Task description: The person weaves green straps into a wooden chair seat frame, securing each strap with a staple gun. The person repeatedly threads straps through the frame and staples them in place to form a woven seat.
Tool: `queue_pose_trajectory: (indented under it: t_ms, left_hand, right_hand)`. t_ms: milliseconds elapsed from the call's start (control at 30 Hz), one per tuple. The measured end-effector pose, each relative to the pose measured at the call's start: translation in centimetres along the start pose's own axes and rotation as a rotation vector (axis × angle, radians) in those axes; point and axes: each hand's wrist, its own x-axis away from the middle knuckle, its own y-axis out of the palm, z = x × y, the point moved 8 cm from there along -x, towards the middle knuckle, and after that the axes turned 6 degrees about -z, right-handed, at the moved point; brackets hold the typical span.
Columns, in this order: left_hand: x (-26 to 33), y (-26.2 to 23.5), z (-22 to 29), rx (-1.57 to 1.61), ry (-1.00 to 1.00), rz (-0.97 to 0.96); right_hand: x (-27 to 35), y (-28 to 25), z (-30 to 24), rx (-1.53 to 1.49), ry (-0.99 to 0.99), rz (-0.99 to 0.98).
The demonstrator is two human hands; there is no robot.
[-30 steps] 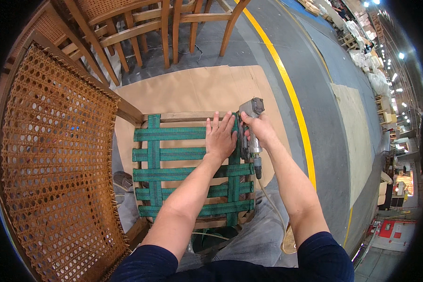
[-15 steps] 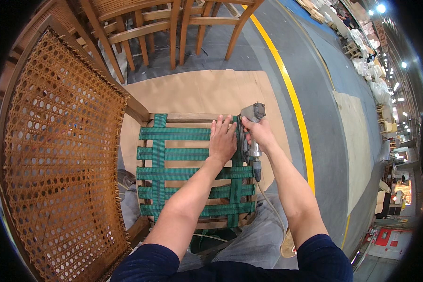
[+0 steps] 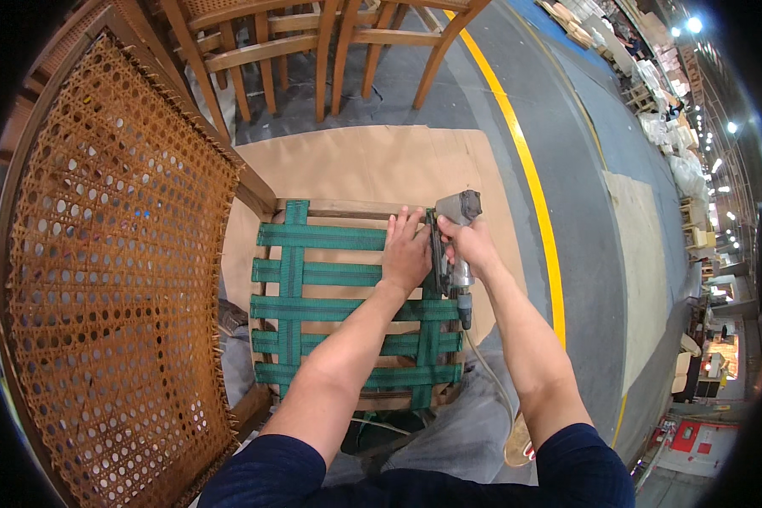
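Where green webbing (image 3: pixel 326 308) crosses the chair's wooden seat frame (image 3: pixel 356 207) in front of the person, the pneumatic stapler (image 3: pixel 459 206) stands at the far right corner, beside the rightmost cross strap. Judging by this arrangement, a fastening step at that strap's far end is in hand; it seems to call for webbing held flat and a firmly seated tool, though the contact point is hidden. The left hand (image 3: pixel 407 256) lies palm down over the webbing, fingers extended, slightly parted and grasping nothing visible, their tips at the far rail. The right hand (image 3: pixel 470 244) has its fingers wrapped around the stapler, thumb toward its head; whether the trigger is pressed, I cannot tell. Both forearms reach forward and converge on that corner. Left of the seat rises the cane backrest (image 3: pixel 127 279); beyond lie a cardboard sheet (image 3: pixel 381 165) and more wooden chairs (image 3: pixel 267 55).
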Motion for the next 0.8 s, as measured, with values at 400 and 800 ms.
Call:
queue_pose_trajectory:
  t_ms: [400,800]
  left_hand:
    - [0.5,-0.2,0.4,0.044,-0.006,0.032]
    - [17.2,-2.8,6.2,0.894,-0.533,-0.439]
  right_hand:
    - [1.2,-2.4,1.5,0.025,0.040,0.105]
    - [24.4,-18.7,2.2,-0.167,-0.063,0.430]
